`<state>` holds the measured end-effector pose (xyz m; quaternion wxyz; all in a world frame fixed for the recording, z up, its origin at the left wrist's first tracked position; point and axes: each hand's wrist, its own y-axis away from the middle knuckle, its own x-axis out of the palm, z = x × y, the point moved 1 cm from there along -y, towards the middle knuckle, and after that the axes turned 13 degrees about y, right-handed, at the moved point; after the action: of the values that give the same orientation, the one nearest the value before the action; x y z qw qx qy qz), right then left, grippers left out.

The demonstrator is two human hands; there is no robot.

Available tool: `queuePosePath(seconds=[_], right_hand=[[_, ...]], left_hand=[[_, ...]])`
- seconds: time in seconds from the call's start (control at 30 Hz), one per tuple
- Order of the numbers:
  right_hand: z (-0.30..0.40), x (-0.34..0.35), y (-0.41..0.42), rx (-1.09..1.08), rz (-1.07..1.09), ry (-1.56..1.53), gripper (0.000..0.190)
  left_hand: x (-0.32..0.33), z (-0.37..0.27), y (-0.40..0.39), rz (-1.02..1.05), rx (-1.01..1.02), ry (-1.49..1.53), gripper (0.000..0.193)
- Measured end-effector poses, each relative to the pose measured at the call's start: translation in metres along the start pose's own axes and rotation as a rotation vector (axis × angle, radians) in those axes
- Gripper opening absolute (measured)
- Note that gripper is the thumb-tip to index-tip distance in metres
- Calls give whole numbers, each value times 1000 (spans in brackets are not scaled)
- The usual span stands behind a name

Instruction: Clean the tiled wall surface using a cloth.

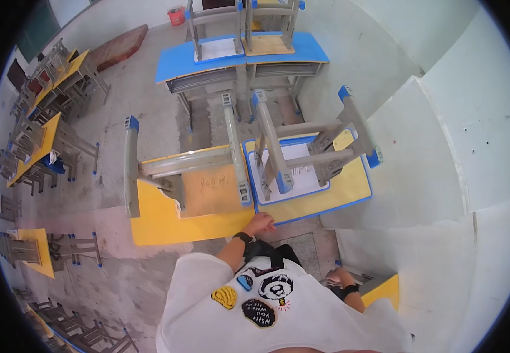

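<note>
My left hand [261,223] is at the near edges of two adjoining desks, its fingers loosely bent and no object visible in it. Whether it touches the desk edge I cannot tell. On the yellow desk [157,229] to the left lies an upturned stool [188,159] with a tan seat. The paler, blue-rimmed desk [347,185] to the right bears another upturned stool [274,145], its seat white. Down by my side, my right hand [339,276] is beside the grey frame of a yellow-topped desk [380,293]; its fingers are partly hidden.
A blue double desk [175,64] with upturned stools stands ahead, with a red bucket [176,16] beyond. Along the right runs a pale wall [427,145]. Rows of yellow desks [38,152] stand at left, and a reddish slab [118,48] lies on the concrete floor [149,110].
</note>
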<state>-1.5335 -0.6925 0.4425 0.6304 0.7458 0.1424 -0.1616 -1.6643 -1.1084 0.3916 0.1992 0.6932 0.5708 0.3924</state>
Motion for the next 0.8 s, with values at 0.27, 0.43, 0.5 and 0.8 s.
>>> queuePosePath(seconds=[0.27, 0.43, 0.5, 0.8], right_hand=[[28, 135, 24, 171, -190, -486, 52], [99, 169, 80, 101, -196, -1004, 41], [120, 184, 100, 68, -176, -1035, 44], [242, 286, 103, 78, -167, -1126, 48]], left_hand=[[7, -10, 2, 146, -21, -182, 29], [-9, 18, -12, 197, 113, -227, 28], [-16, 27, -8, 198, 164, -356, 28], [-174, 94, 121, 200, -130, -647, 35]])
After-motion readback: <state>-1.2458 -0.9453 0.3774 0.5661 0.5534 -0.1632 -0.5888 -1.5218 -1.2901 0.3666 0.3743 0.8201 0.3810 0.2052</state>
